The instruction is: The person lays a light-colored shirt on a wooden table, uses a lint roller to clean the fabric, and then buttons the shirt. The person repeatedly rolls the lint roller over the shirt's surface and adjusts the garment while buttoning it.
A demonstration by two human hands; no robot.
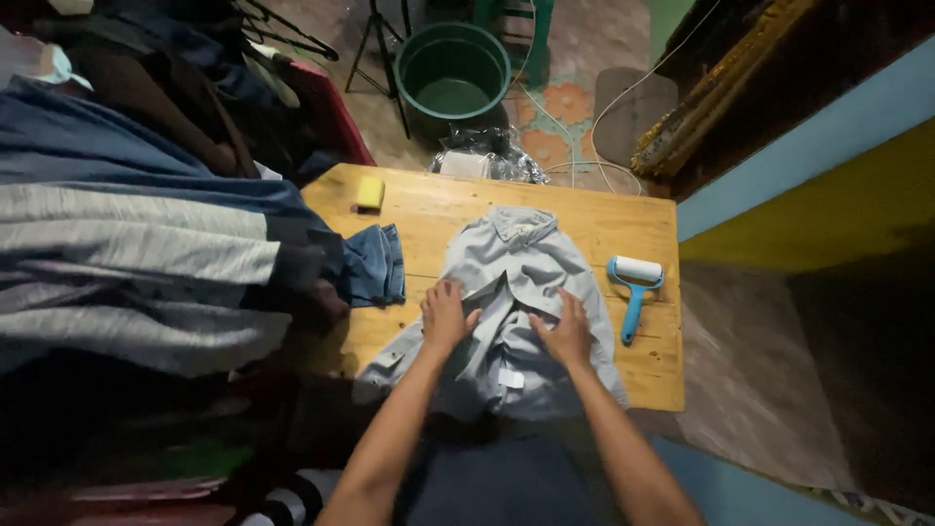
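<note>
Left hand (pixel 446 317) and right hand (pixel 565 331) flat, fingers spread, pinning pale shirt (pixel 506 282) to surface (pixel 643 365), holding nothing; lint roller (pixel 635 292) parked right of right hand.

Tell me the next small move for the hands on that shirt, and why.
Probably slide both palms outward to flatten the cloth. The left hand and right hand lie flat on the middle of the pale shirt, which still bunches in folds between them on the wooden table. The lint roller beside it would run better on smooth cloth.
</note>
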